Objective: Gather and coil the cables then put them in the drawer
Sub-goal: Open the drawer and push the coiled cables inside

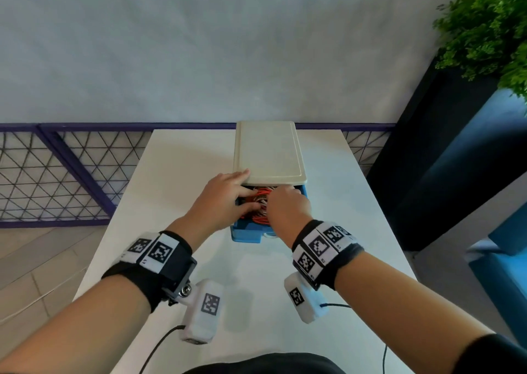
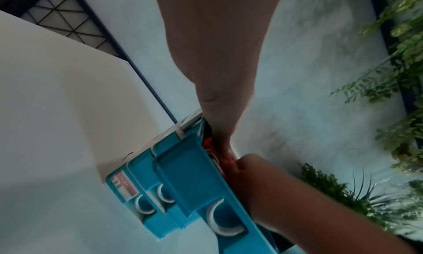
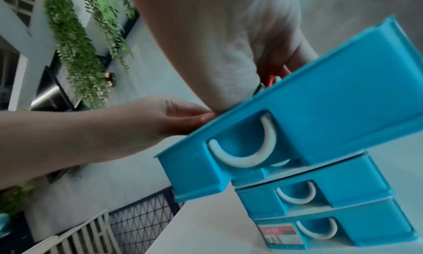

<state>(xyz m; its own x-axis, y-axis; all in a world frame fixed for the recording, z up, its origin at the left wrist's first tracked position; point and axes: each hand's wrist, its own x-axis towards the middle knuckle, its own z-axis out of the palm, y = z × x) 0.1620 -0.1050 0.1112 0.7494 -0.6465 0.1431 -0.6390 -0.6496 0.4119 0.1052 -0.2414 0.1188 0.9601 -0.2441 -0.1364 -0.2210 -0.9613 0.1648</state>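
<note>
A small drawer unit with a cream top (image 1: pixel 268 151) stands on the white table (image 1: pixel 176 179). Its top blue drawer (image 1: pixel 246 234) (image 2: pixel 194 167) (image 3: pixel 332 98) is pulled out toward me. Coiled orange cables (image 1: pixel 258 195) (image 2: pixel 207 142) (image 3: pixel 272 79) lie inside it. My left hand (image 1: pixel 225 199) (image 3: pixel 181 117) reaches in from the left with straight fingers, pressing on the coil, the forefinger at the cream top's edge. My right hand (image 1: pixel 288 202) (image 2: pixel 263 176) (image 3: pixel 274 46) is over the drawer's right side, its fingers curled down around the cables. Most of the coil is hidden under both hands.
Two lower blue drawers (image 3: pixel 320 194) with white handles are pushed in. A purple wire fence (image 1: pixel 57 174) runs behind and left of the table. A green plant (image 1: pixel 490 25) on a dark planter (image 1: pixel 442 159) stands at the right.
</note>
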